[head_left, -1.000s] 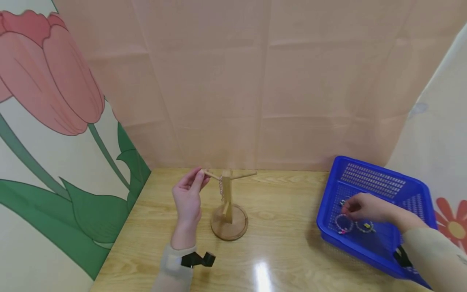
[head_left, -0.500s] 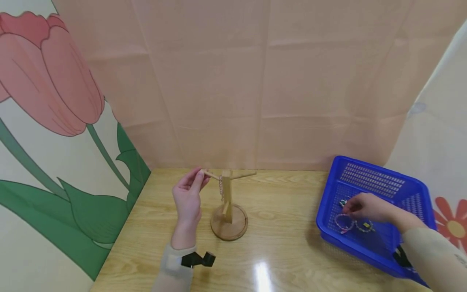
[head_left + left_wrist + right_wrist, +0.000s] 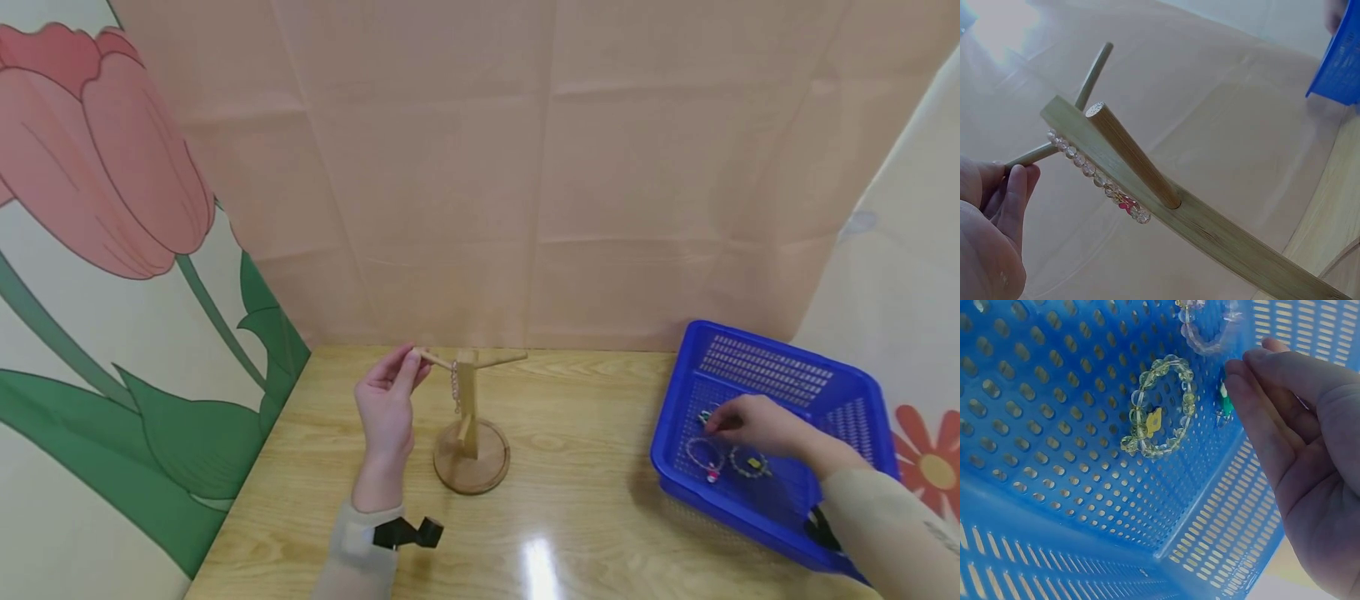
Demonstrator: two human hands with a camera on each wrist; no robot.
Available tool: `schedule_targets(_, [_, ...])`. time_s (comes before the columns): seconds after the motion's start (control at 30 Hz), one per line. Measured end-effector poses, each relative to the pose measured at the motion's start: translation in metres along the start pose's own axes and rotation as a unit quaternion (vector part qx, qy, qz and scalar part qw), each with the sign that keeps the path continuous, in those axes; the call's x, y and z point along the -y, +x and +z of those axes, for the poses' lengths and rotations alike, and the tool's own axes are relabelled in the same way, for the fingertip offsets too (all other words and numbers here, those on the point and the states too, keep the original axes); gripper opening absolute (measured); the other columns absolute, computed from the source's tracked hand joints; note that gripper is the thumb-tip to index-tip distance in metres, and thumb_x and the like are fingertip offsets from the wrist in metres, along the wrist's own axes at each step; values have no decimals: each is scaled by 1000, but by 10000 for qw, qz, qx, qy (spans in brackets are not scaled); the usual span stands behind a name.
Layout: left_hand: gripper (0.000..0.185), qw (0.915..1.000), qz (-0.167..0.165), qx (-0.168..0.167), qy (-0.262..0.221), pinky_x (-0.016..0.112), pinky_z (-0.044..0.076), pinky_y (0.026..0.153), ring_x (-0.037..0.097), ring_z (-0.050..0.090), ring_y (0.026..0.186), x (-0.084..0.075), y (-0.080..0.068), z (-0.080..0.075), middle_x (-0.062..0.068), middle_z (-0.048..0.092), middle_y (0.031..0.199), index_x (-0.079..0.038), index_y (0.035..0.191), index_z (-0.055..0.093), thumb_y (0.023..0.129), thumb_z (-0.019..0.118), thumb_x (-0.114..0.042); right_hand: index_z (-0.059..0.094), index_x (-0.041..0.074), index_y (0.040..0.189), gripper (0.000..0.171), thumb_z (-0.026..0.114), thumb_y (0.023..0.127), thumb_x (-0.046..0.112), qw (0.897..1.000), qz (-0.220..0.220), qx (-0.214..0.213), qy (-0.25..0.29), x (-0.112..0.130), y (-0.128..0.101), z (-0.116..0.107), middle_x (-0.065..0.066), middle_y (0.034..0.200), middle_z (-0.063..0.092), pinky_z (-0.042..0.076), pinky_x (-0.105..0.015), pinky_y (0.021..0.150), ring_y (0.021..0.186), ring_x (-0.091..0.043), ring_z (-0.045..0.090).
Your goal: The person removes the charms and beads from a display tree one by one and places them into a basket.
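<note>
A light wooden table (image 3: 585,508) with a glossy top carries two things. A wooden stand (image 3: 471,450) sits on its round base near the middle, and a blue perforated basket (image 3: 757,358) rests on the table's right side, well apart.

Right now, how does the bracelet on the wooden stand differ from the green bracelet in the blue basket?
The bracelet on the stand has clear, pale beads; the green bracelet has yellow-green beads and a yellow charm. The first hangs from a peg of the wooden stand; the second lies flat in the blue basket. Both are beaded loops.
</note>
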State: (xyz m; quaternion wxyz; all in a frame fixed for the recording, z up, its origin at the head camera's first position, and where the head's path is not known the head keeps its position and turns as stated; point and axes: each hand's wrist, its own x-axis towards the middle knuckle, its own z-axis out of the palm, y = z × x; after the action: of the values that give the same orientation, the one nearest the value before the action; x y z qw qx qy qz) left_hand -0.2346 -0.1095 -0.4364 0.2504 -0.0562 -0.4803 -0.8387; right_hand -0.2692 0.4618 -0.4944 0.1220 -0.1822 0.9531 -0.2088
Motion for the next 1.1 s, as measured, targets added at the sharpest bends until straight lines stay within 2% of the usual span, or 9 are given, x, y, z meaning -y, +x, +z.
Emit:
schedule_targets(0.23, [13, 10000, 39, 14, -27, 35, 67, 90, 20, 79, 93, -1, 0, 1, 20, 79, 103, 4, 113, 78, 101, 73, 2, 82, 12, 102, 9, 81, 93, 10, 9999, 98, -84, -101, 3, -2, -5, 3, 99, 78, 63, -28, 73, 88, -14, 71])
schedule_targets(0.43, [13, 10000, 56, 7, -43, 35, 67, 89, 19, 79, 92, -2, 0, 2, 24, 78, 104, 3, 112, 79, 100, 73, 3, 82, 13, 104, 10, 81, 94, 14, 9996, 64, -169, -238, 5, -4, -10, 4, 100, 78, 63, -29, 75, 88, -11, 71])
schedule_targets(0.57, [12, 10000, 70, 11, -48, 34, 67, 89, 19, 79, 92, -1, 0, 1, 22, 79, 103, 3, 111, 79, 100, 73, 2, 82, 10, 108, 12, 80, 96, 14, 9986, 21, -443, -305, 10, -8, -17, 2, 101, 79, 63, -30, 77, 88, -9, 71])
schedule_targets(0.8, [11, 9999, 104, 41, -17, 35, 67, 89, 20, 79, 92, 0, 0, 0, 41, 69, 111, 1, 110, 79, 100, 75, 1, 82, 11, 109, 14, 81, 98, 21, 9938, 43, -1058, -342, 28, -10, -36, -2, 102, 80, 63, -30, 75, 88, -7, 70])
schedule_targets(0.9, [11, 9999, 120, 40, -30, 35, 67, 89, 19, 79, 92, -1, 0, 1, 38, 71, 110, 0, 109, 80, 99, 75, 1, 83, 12, 110, 16, 80, 99, 23, 9922, 78, -1206, -307, 37, -9, -41, -3, 103, 80, 63, -29, 75, 89, -5, 69])
schedule_targets(1.1, [12, 9999, 131, 10, -57, 34, 68, 87, 19, 79, 90, -2, -1, 2, 22, 78, 102, 1, 108, 80, 98, 74, 5, 82, 9, 113, 21, 78, 101, 26, 9915, 123, -1283, -191, 53, -8, -45, -5, 105, 80, 62, -27, 76, 90, -4, 69])
